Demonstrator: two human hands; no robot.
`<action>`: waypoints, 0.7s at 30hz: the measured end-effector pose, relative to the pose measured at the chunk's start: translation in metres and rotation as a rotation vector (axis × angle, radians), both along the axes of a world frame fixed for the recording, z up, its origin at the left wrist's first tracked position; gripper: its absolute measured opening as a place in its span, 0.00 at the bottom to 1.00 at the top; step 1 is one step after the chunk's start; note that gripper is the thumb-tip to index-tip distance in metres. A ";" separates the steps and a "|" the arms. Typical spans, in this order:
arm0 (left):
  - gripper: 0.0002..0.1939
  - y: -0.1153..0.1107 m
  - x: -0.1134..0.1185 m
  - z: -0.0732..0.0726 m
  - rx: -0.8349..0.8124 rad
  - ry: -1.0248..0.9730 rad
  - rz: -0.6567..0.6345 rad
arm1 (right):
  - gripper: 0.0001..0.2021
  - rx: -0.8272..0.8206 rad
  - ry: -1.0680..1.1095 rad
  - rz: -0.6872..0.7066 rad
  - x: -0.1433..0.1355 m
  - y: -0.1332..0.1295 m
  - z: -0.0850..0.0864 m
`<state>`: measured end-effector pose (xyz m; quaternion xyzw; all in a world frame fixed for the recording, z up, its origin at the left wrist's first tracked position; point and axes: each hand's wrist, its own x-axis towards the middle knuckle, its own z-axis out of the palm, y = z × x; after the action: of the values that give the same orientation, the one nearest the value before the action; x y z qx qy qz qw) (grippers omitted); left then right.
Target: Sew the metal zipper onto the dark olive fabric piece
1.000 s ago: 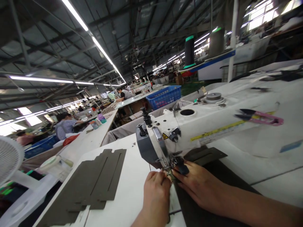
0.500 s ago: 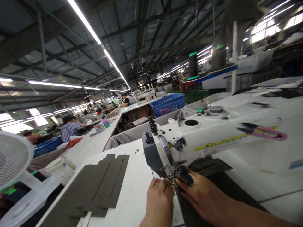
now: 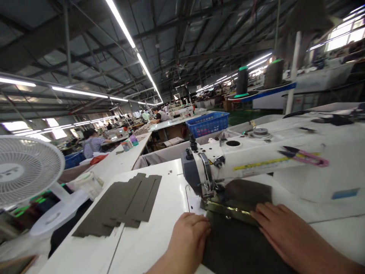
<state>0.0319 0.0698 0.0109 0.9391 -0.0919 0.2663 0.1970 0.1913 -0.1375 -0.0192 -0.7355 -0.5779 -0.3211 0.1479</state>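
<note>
Head view: dark fabric (image 3: 239,243) lies between both hands (pressed flat).

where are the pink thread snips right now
In the head view, the pink thread snips lie on top of the sewing machine, toward its right end.

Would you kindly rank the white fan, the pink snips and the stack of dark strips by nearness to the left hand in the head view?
1. Stack of dark strips, just left of the left hand.
2. Pink snips, up right on the sewing machine.
3. White fan, far left.
</note>
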 end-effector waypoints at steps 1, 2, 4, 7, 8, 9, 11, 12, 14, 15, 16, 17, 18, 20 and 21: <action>0.12 -0.008 -0.008 0.001 -0.023 -0.003 -0.025 | 0.14 -0.004 0.071 0.033 -0.015 -0.005 0.003; 0.12 -0.015 -0.014 0.001 -0.043 0.006 -0.033 | 0.13 -0.003 0.167 0.072 -0.030 -0.008 0.007; 0.12 -0.029 -0.022 0.000 -0.069 0.075 0.010 | 0.11 -0.034 0.433 0.118 -0.055 -0.007 0.017; 0.12 -0.041 -0.022 0.001 -0.097 0.190 0.112 | 0.10 -0.116 0.865 0.132 -0.070 -0.001 0.029; 0.13 -0.042 -0.020 0.003 -0.102 0.199 0.121 | 0.11 -0.116 0.981 0.126 -0.069 0.001 0.032; 0.14 -0.041 -0.016 0.004 -0.102 0.191 0.120 | 0.13 -0.105 1.074 0.120 -0.067 0.001 0.035; 0.16 -0.036 -0.009 0.007 -0.085 0.159 0.124 | 0.16 -0.066 1.180 0.116 -0.063 0.000 0.039; 0.16 -0.032 -0.005 0.007 -0.067 0.143 0.133 | 0.17 -0.053 1.197 0.126 -0.061 -0.002 0.039; 0.15 -0.026 0.000 0.006 -0.032 0.112 0.156 | 0.17 -0.034 1.183 0.158 -0.059 -0.006 0.037; 0.14 -0.024 0.001 0.004 -0.017 0.094 0.164 | 0.17 -0.012 1.160 0.169 -0.059 -0.008 0.035; 0.14 -0.023 0.001 0.003 -0.006 0.070 0.161 | 0.17 0.012 1.131 0.175 -0.058 -0.010 0.032; 0.14 -0.023 0.000 0.002 -0.002 0.041 0.152 | 0.16 0.038 1.101 0.178 -0.058 -0.012 0.029; 0.15 -0.025 -0.002 0.002 -0.004 0.008 0.137 | 0.16 0.059 1.074 0.178 -0.057 -0.012 0.027; 0.16 -0.030 -0.004 0.002 -0.001 -0.029 0.091 | 0.15 0.066 1.042 0.178 -0.056 -0.011 0.025; 0.15 -0.032 -0.003 0.003 0.008 -0.025 0.067 | 0.15 0.058 1.038 0.180 -0.056 -0.009 0.026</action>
<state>0.0286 0.0380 0.0136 0.9390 -0.0640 0.2841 0.1830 0.1358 -0.1464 0.0066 -0.7408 -0.4804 0.0833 0.4621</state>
